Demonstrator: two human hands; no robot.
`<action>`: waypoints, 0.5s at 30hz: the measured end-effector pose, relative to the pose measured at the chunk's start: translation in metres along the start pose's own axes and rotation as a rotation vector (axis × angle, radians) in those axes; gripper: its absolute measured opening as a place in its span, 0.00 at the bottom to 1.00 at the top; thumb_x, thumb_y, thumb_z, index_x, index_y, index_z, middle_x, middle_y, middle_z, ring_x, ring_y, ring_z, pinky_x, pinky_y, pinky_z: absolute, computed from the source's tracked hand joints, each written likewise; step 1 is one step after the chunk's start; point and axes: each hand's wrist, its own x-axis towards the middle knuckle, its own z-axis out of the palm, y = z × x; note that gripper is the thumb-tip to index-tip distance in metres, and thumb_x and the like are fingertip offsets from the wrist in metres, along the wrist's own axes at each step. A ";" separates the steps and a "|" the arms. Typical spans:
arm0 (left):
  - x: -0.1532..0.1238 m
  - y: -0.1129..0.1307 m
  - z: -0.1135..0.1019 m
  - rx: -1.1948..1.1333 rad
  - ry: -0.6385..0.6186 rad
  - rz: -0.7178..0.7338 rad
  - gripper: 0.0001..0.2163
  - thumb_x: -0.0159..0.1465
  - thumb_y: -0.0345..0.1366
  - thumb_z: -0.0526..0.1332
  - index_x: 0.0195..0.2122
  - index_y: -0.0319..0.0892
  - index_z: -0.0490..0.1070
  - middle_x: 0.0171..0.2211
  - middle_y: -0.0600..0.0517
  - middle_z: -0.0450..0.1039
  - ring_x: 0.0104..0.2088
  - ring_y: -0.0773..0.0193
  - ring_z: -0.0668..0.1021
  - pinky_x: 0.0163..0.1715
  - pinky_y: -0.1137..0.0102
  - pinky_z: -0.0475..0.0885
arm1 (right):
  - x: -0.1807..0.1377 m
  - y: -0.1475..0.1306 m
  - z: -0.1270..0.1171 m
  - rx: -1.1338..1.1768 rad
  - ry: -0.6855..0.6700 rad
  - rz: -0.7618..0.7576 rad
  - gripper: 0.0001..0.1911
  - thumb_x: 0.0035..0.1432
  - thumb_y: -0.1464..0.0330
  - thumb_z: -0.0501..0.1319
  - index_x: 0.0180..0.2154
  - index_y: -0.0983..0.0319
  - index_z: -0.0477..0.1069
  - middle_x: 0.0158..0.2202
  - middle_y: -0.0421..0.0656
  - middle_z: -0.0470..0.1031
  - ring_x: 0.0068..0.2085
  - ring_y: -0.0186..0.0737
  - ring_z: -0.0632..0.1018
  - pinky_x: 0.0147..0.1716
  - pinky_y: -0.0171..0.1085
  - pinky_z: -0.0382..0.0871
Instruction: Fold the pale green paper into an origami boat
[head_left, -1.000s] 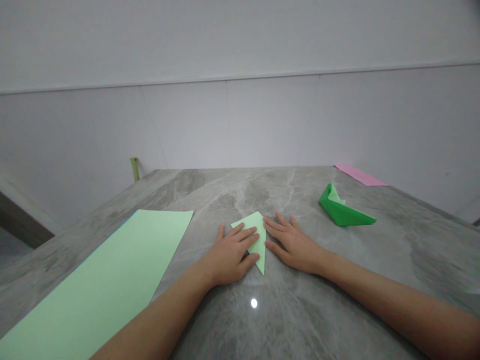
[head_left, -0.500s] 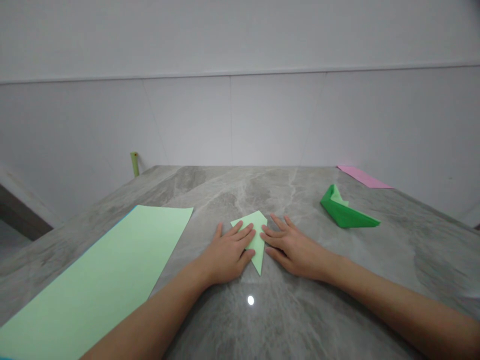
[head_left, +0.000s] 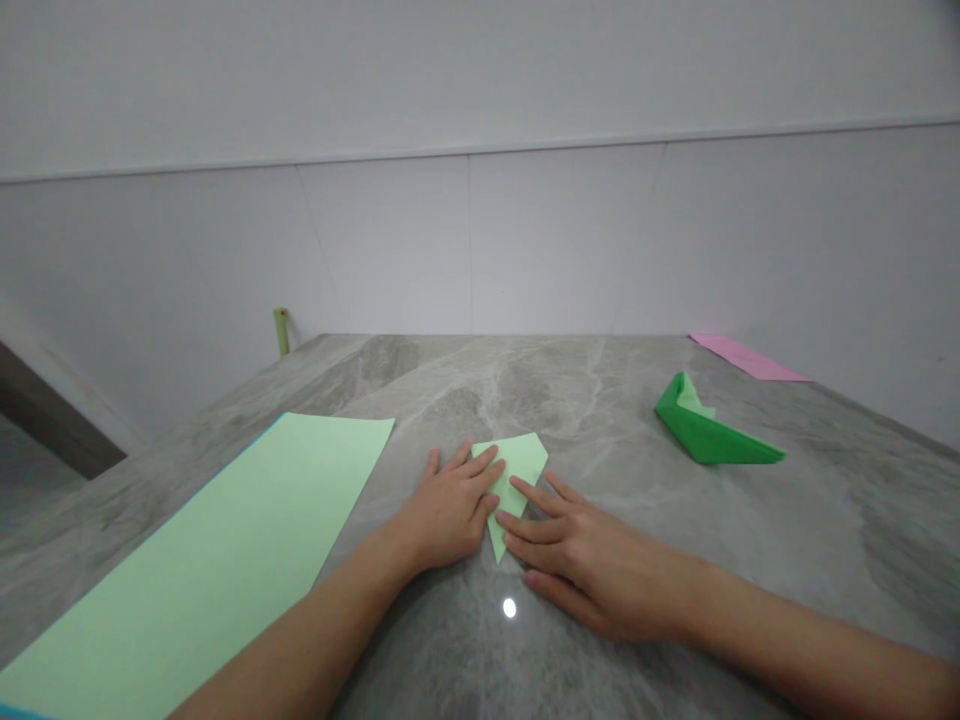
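Note:
A small light green folded paper (head_left: pixel 519 463), pointed toward me, lies flat on the grey marble table (head_left: pixel 600 620). My left hand (head_left: pixel 448 507) rests flat on its left side, fingers stretched out and pressing it down. My right hand (head_left: pixel 581 555) lies on the table at the paper's lower right, fingers spread, with the fingertips touching the paper's near edge. Neither hand grips anything.
A large light green sheet (head_left: pixel 202 560) with a blue edge under it lies at the left. A dark green folded paper boat (head_left: pixel 709 432) stands at the right, a pink sheet (head_left: pixel 750 357) beyond it. A white wall rises behind the table.
My right hand has slid toward me along the paper's right edge to its near tip. My left hand stays pressed on the paper. The view shifted slightly.

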 end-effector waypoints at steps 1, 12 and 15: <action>0.000 -0.001 0.001 0.000 0.009 -0.003 0.22 0.69 0.39 0.45 0.64 0.47 0.54 0.67 0.51 0.48 0.67 0.47 0.50 0.60 0.38 0.46 | 0.000 0.000 0.000 0.007 -0.008 -0.004 0.18 0.65 0.67 0.51 0.54 0.59 0.68 0.53 0.46 0.73 0.64 0.50 0.58 0.63 0.57 0.44; 0.005 -0.011 0.005 -0.007 0.143 -0.087 0.20 0.65 0.41 0.55 0.58 0.44 0.65 0.63 0.45 0.59 0.64 0.44 0.58 0.59 0.42 0.53 | 0.001 0.004 0.008 0.052 0.019 0.039 0.19 0.65 0.64 0.52 0.56 0.57 0.66 0.62 0.47 0.64 0.64 0.50 0.59 0.63 0.58 0.43; 0.005 -0.010 0.002 -0.025 0.272 -0.036 0.16 0.63 0.37 0.58 0.51 0.42 0.71 0.56 0.43 0.66 0.57 0.50 0.67 0.58 0.53 0.61 | 0.002 0.006 0.008 0.066 0.019 0.059 0.20 0.65 0.63 0.52 0.56 0.57 0.66 0.62 0.47 0.64 0.64 0.50 0.60 0.62 0.58 0.45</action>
